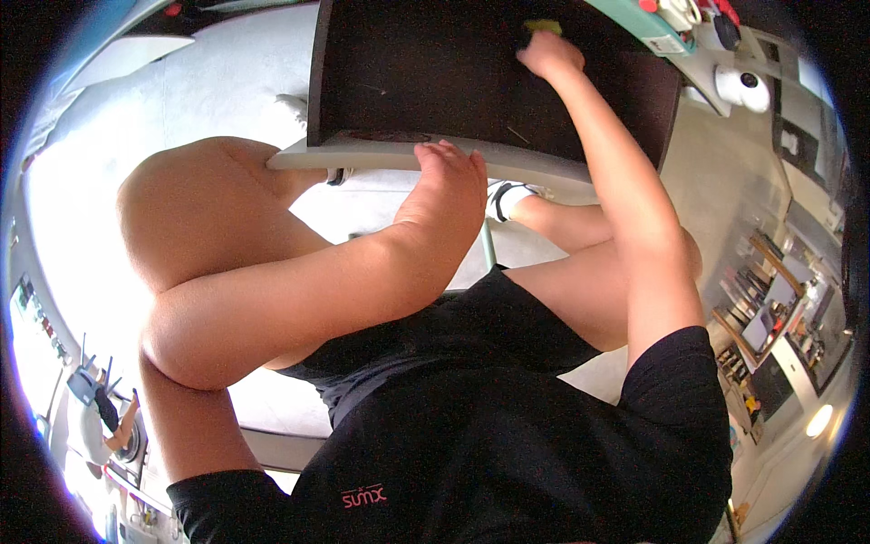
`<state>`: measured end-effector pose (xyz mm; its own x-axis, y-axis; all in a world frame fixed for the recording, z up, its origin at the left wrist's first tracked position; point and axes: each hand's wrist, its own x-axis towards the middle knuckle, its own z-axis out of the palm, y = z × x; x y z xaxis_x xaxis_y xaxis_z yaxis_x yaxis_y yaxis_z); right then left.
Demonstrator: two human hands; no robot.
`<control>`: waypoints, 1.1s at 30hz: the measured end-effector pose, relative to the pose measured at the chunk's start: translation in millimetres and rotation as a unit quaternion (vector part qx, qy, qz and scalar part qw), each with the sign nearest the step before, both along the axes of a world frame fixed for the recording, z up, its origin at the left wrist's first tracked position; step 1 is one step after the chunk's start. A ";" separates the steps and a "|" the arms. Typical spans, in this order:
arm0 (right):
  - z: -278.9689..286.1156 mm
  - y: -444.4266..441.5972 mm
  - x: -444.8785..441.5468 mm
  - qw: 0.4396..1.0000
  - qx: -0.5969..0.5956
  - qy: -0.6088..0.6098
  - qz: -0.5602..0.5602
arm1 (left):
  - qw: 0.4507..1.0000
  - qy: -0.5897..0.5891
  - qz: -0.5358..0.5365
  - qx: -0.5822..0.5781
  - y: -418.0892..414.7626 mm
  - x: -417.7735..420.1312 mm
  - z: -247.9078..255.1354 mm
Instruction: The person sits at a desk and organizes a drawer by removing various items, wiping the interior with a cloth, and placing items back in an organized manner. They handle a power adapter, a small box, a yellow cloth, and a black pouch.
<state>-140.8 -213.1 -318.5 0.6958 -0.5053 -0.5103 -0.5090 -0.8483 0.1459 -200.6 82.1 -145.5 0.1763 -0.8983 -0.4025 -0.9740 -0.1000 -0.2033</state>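
A dark drawer (435, 75) with a pale front panel (530, 167) stands pulled out above my knees. My left hand (448, 180) grips the top edge of that panel, its fingertips hooked over to the inside. Deep in the drawer, toward its right side, my right hand (554, 54) is closed on a small yellow-green cloth or sponge (544, 27). Only a bit of the piece shows past my blurred fingers, so its kind is unclear. A thin light sliver (518, 134) lies on the drawer floor near the front.
At the upper right, a teal-edged shelf or tabletop (639, 27) carries several items, with a white camera-like device (741, 88) near it. Farther right is a rack of goods (768, 299). Another person (92, 428) is at the far left. My bare knees flank the drawer front.
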 end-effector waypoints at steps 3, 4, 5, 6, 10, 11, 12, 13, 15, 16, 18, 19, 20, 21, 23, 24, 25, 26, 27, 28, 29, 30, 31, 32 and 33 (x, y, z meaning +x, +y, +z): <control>-17.0 32.5 27.4 0.990 -0.007 -0.124 0.061 | 1.000 -0.006 -0.010 -0.005 2.5 0.3 -0.7; -34.1 32.3 33.1 0.986 0.000 -0.141 0.089 | 1.000 -0.005 -0.019 -0.012 -0.4 -0.1 1.4; -26.8 62.2 43.7 0.984 0.034 -0.120 0.124 | 1.000 -0.004 -0.008 -0.007 1.8 0.9 1.1; -40.7 69.7 43.7 0.980 0.058 -0.116 0.151 | 1.000 -0.004 -0.015 -0.014 -0.8 1.4 3.3; -19.1 134.5 40.8 0.937 0.170 -0.171 0.254 | 1.000 0.011 0.018 -0.002 0.4 0.3 -1.6; -19.6 138.0 38.1 0.933 0.194 -0.177 0.244 | 1.000 0.011 0.022 0.006 -3.1 -0.7 -0.3; -14.6 143.4 38.2 0.937 0.207 -0.184 0.214 | 0.999 0.011 0.031 0.016 -3.4 -1.0 -0.5; -5.8 147.2 39.3 0.938 0.220 -0.191 0.186 | 1.000 0.007 0.028 0.009 -1.0 -1.2 -1.6; 5.5 155.2 37.2 0.938 0.227 -0.188 0.183 | 1.000 -0.002 0.018 -0.009 3.0 -2.0 -2.8; 8.4 158.0 35.3 0.936 0.220 -0.178 0.207 | 1.000 0.015 0.023 0.008 2.3 -3.2 -2.9; 10.9 166.5 33.2 0.936 0.198 -0.144 0.254 | 0.997 0.048 0.033 0.043 -3.1 -5.4 -2.1; 10.8 171.9 31.5 0.936 0.182 -0.119 0.277 | 0.995 0.064 0.039 0.060 -5.1 -6.0 -1.2; 10.3 177.1 30.4 0.935 0.166 -0.094 0.299 | 0.995 0.068 0.039 0.066 -6.4 -6.6 -0.4; 5.2 179.7 27.6 0.930 0.153 -0.122 0.312 | 0.994 0.072 0.039 0.072 -7.4 -7.1 1.0; -5.1 184.0 22.3 0.916 0.126 -0.179 0.336 | 0.994 0.069 0.039 0.072 -6.9 -7.1 3.2; -9.4 187.2 21.8 0.917 0.116 -0.187 0.331 | 0.995 0.064 0.039 0.065 -6.1 -7.1 4.1; -13.8 190.7 22.4 0.919 0.106 -0.194 0.326 | 0.996 0.059 0.039 0.058 -4.9 -7.1 5.0; -18.2 194.4 23.2 0.920 0.096 -0.202 0.321 | 0.996 0.053 0.029 0.067 -4.0 -7.2 6.0; -23.1 195.7 25.4 0.922 0.096 -0.196 0.320 | 0.996 0.047 0.017 0.073 -4.8 -2.0 13.3; -27.9 197.4 27.9 0.924 0.096 -0.190 0.318 | 0.996 0.039 0.005 0.080 -4.9 1.1 17.8; -32.1 197.9 29.1 0.926 0.095 -0.184 0.316 | 0.997 0.041 0.010 0.063 -4.3 -0.9 14.8; -35.6 197.5 29.8 0.920 0.099 -0.198 0.325 | 0.998 0.043 0.017 0.046 -3.2 -1.5 11.1; -38.8 196.6 29.9 0.913 0.103 -0.212 0.333 | 0.998 0.045 0.024 0.029 -2.8 -2.4 7.6; -41.6 194.8 29.8 0.907 0.106 -0.226 0.340 | 0.998 0.048 0.013 0.031 -3.3 -3.7 4.5; -40.8 194.4 29.5 0.892 0.096 -0.247 0.367 | 0.998 0.051 0.004 0.034 -3.0 -3.6 4.8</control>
